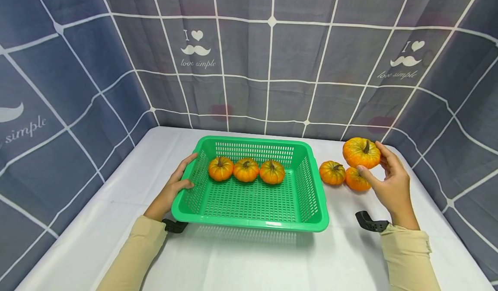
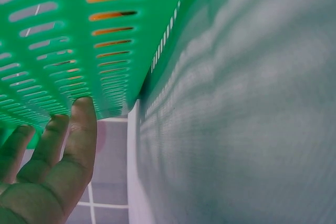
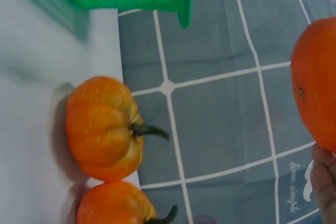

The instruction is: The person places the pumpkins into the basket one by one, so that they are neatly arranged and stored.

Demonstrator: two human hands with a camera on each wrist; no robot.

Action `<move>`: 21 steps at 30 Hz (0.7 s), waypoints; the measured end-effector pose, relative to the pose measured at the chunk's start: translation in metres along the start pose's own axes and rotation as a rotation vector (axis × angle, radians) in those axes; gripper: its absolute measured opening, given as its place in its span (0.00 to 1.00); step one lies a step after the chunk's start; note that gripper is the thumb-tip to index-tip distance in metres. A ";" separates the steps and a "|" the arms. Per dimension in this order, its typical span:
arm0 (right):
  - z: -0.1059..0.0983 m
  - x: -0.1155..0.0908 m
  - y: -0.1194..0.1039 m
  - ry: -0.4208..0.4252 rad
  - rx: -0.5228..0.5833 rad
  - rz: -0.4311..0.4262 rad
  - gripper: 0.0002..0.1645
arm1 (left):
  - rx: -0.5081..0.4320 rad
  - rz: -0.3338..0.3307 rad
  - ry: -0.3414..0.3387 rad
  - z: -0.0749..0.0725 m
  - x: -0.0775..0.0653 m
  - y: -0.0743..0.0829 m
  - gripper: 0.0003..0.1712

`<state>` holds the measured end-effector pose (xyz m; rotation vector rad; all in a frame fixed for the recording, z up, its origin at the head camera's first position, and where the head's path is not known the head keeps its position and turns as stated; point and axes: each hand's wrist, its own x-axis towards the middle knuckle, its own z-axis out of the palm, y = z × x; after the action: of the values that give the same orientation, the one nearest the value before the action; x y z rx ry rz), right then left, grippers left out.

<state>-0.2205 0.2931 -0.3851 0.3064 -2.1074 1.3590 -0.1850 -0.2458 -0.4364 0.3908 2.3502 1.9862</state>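
Observation:
My left hand [image 1: 171, 192] grips the left rim of a green plastic basket [image 1: 249, 227], thumb at the rim. In the left wrist view its fingers [image 2: 79, 135] lie against the slotted outer wall. Inside the basket three small orange pumpkins [image 1: 246, 170] sit in a row toward the back. My right hand [image 1: 394, 187] holds another pumpkin [image 1: 359, 150] between thumb and fingers, raised to the right of the basket. Below it, two more pumpkins, one nearer the basket [image 1: 332, 173] and one beside it [image 1: 355, 180], stand side by side on the table.
A white cloth covers the table [image 1: 233, 265]. Grey-blue checked curtains [image 1: 249, 66] hang behind and on both sides, close to the table's edges. Each wrist wears a black camera mount, such as the right mount [image 1: 371, 222].

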 end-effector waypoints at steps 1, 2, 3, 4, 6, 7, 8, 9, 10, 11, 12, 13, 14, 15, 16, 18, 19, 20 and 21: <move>0.001 0.000 -0.002 -0.014 0.012 -0.008 0.47 | 0.000 0.000 -0.001 0.000 0.000 0.000 0.55; 0.001 0.000 -0.003 -0.029 0.022 -0.018 0.47 | 0.000 0.000 -0.001 0.000 0.000 0.000 0.55; 0.002 0.000 -0.005 -0.043 0.029 -0.031 0.47 | 0.001 0.000 -0.001 0.000 0.000 0.000 0.55; 0.002 0.000 -0.006 -0.057 0.035 -0.044 0.47 | 0.001 -0.002 -0.001 0.000 0.000 0.000 0.55; 0.004 0.000 -0.009 -0.079 0.043 -0.070 0.48 | 0.004 -0.001 -0.001 0.000 0.000 0.001 0.55; 0.005 0.000 -0.011 -0.089 0.043 -0.082 0.48 | 0.005 0.000 -0.001 0.000 0.001 0.001 0.55; 0.005 0.000 -0.012 -0.100 0.045 -0.094 0.48 | 0.004 0.001 -0.001 0.000 0.001 0.001 0.55; 0.006 0.000 -0.013 -0.111 0.046 -0.102 0.48 | 0.001 0.002 -0.001 0.000 0.001 0.001 0.55; 0.007 0.000 -0.015 -0.121 0.048 -0.107 0.48 | 0.000 0.001 -0.001 0.000 0.001 0.001 0.55; 0.008 0.000 -0.016 -0.130 0.047 -0.112 0.48 | -0.001 0.000 0.000 0.000 0.001 0.001 0.55; 0.008 0.000 -0.017 -0.139 0.041 -0.117 0.48 | -0.003 -0.002 -0.001 0.000 0.001 0.001 0.55; 0.009 0.000 -0.019 -0.148 0.039 -0.120 0.48 | -0.003 -0.003 0.000 0.000 0.001 0.001 0.55; 0.010 0.000 -0.020 -0.157 0.037 -0.121 0.48 | -0.006 -0.003 -0.001 0.000 0.001 0.001 0.55; 0.010 0.000 -0.022 -0.165 0.032 -0.123 0.48 | -0.006 -0.004 -0.002 0.001 0.001 0.001 0.55; 0.011 0.000 -0.023 -0.173 0.027 -0.125 0.48 | -0.007 -0.007 -0.001 0.001 0.001 0.001 0.55; 0.012 0.000 -0.025 -0.191 0.020 -0.129 0.47 | -0.013 -0.012 -0.001 0.001 0.001 0.001 0.55; 0.013 0.001 -0.026 -0.203 0.020 -0.131 0.47 | -0.017 -0.014 -0.002 0.001 0.001 0.001 0.55; 0.014 0.001 -0.028 -0.216 0.018 -0.132 0.47 | -0.021 -0.016 -0.003 0.000 0.001 0.001 0.55; 0.015 0.001 -0.029 -0.230 0.017 -0.134 0.46 | -0.023 -0.020 -0.003 0.000 0.001 0.001 0.55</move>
<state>-0.2128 0.2674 -0.3674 0.6259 -2.2155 1.3165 -0.1860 -0.2451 -0.4355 0.3664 2.3175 2.0012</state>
